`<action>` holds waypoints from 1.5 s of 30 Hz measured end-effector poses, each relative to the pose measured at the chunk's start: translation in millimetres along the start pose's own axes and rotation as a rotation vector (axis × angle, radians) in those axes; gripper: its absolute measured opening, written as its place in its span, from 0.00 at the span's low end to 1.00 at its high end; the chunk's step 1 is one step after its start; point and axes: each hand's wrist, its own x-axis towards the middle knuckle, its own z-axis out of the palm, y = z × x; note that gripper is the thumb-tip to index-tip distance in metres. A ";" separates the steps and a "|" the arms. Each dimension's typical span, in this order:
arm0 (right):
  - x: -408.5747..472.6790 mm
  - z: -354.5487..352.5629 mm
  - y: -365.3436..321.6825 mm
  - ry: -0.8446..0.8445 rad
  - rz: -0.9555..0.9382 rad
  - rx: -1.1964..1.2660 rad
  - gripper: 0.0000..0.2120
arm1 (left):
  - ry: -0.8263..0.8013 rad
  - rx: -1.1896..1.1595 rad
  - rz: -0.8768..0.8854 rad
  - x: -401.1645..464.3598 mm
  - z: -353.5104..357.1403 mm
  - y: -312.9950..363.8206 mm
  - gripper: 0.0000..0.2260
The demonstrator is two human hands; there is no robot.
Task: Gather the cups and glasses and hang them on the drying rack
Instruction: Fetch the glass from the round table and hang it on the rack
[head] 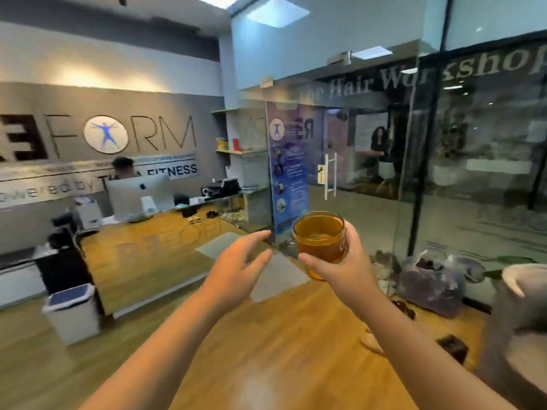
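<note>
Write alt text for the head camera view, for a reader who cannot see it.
A person's right hand holds an amber glass upright at chest height, while the empty left hand reaches toward it, fingers spread. Beyond lie a wooden floor, a reception desk and glass walls.

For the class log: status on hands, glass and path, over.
Right hand gripping amber glass, held upright. Left hand open, empty, beside it. No drying rack in view. Glass wall ahead.

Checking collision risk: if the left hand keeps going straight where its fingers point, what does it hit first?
Likely the amber glass held in the right hand: the left hand, open, points right toward it. Depth is unclear, so it may pass short.
</note>
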 end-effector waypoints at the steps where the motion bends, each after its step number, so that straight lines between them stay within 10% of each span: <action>1: 1.5 35.3 -8.8 -0.035 -0.002 0.037 0.35 | 0.031 0.049 -0.019 -11.5 -31.2 -17.4 0.21; 24: -230.2 699.4 -299.1 -1.078 -0.129 0.716 0.40 | 0.630 0.825 -0.935 -507.3 -504.8 -176.2 0.24; 45: -563.4 952.2 -541.9 -1.895 -0.225 1.196 0.32 | 1.045 1.192 -1.783 -812.6 -629.9 -121.9 0.25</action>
